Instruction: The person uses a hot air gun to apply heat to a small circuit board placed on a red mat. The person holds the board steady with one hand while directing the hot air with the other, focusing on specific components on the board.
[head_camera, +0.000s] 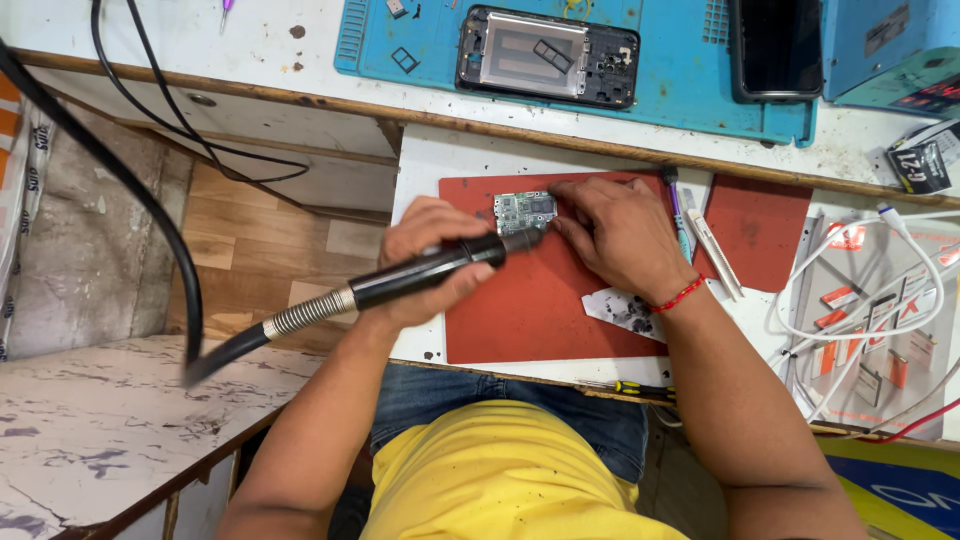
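A cluttered repair bench fills the view: a white worktop (420, 160) with a red mat (530, 310) laid on it, and behind that a blue mat (680, 80) carrying an opened phone frame (548, 56) and a dark phone (778, 48). White cables (870, 290) loop over printed packets at the far right, and a small screwdriver (640, 388) lies along the near edge of the bench.

A small green circuit board (525, 210) sits at the far edge of the red mat, ahead of both hands and between them. The left hand (430, 262) is closed around a black hot-air handpiece (430, 270); the tool's long axis runs from lower left, where its metal spring collar and thick hose trail off, up to the right, so the nozzle tip ends just beside the board's near edge. The right hand (615, 235) lies closer, its fingers curled down against the board's right edge; it seems to be pinching or steadying it, perhaps with a fine tool, though the fingertips hide this. A red thread band circles that wrist. Tweezers (715, 250) and a purple-handled tool (680, 225) rest just right of the hand.
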